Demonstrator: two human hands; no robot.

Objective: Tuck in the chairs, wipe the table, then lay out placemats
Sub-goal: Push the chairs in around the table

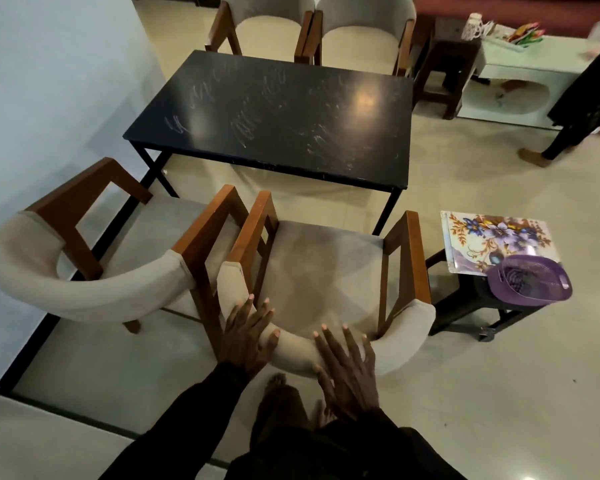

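A black table (278, 112) with pale scribble smears stands in the middle. Right in front of me is a beige cushioned chair (326, 271) with wooden arms, pulled out from the table's near side. My left hand (245, 336) lies on its curved backrest with straight fingers. My right hand (347, 365) presses the backrest beside it, fingers spread. A second chair (94, 268) stands pulled out to the left. Two more chairs (312, 32) sit at the far side. Floral placemats (492, 237) lie on a stool at the right.
A purple basket (530, 282) sits on the black stool (478, 306) over the placemats' corner. A white wall (49, 98) runs along the left. A brown stool (447, 67) and a white low table (534, 60) stand at the back right, with another person (582, 98) there.
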